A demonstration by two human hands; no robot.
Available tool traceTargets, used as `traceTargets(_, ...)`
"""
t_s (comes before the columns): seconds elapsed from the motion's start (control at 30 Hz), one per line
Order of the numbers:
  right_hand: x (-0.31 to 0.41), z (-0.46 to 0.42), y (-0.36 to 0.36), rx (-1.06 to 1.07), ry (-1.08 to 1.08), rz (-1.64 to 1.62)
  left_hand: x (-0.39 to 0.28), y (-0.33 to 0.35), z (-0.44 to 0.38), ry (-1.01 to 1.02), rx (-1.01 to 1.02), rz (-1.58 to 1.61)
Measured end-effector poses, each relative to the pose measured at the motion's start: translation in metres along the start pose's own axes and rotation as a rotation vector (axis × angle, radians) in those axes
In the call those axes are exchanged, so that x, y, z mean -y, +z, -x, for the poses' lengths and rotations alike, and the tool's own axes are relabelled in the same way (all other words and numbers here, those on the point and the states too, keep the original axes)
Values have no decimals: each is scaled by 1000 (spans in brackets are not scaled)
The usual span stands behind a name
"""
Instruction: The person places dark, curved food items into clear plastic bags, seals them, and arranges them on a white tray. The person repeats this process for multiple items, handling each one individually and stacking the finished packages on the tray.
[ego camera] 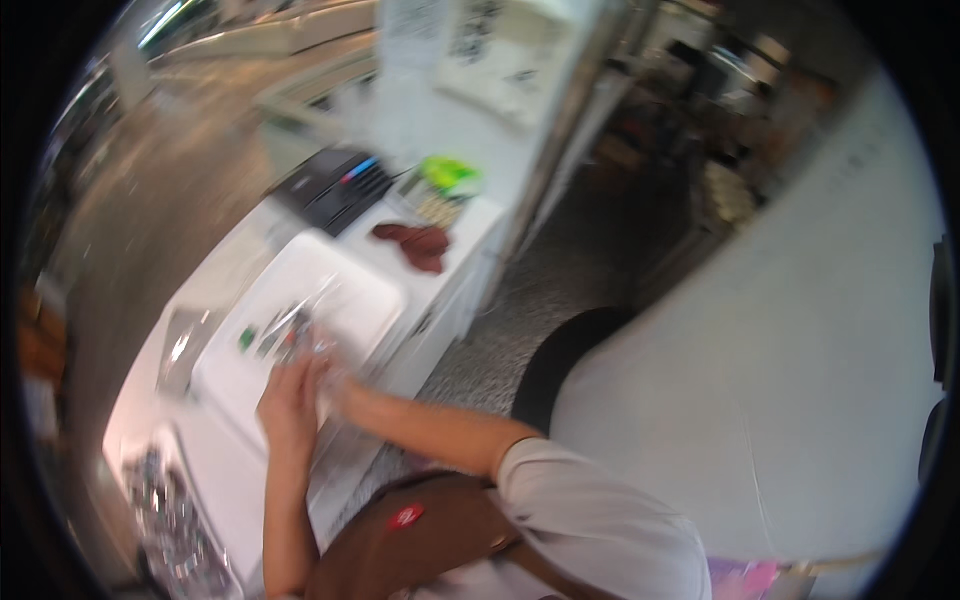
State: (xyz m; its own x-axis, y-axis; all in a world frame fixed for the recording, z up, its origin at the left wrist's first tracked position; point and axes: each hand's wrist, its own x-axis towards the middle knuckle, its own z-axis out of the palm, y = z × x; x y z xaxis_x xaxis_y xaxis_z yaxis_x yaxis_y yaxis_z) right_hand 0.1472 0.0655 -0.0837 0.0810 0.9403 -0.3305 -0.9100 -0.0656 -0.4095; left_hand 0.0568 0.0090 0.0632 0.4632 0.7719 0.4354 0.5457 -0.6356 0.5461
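My left hand (291,384) is over the near part of a white tray (367,292), its fingers bent against my right hand (335,373). Clear, shiny plastic shows around my right hand; blur hides whether it is a glove or a bag. What the fingers of either hand hold cannot be made out. Just beyond them on the tray lie small items in clear plastic (281,334), with dark, silvery and red spots. A small green piece (247,338) is beside these, to the left.
Beyond the tray stand a black machine (330,191) with a lit panel, a crumpled brown cloth (420,246) and a bright green-topped container (450,178). Several shiny wrapped packs (172,517) fill the lower left. A clear plastic piece (182,349) lies left of the tray.
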Motion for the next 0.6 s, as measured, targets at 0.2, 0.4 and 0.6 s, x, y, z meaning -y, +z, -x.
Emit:
traceTargets(0.2, 41, 55, 44, 180, -22, -10, 13, 7, 6, 176, -111, 22)
traceTargets(0.4, 17, 18, -9, 85, -401, 822, 14, 12, 26, 222, -103, -22)
traceTargets(0.6, 28, 40, 50, -149, -179, 525, 20, 12, 24, 231, -159, -6)
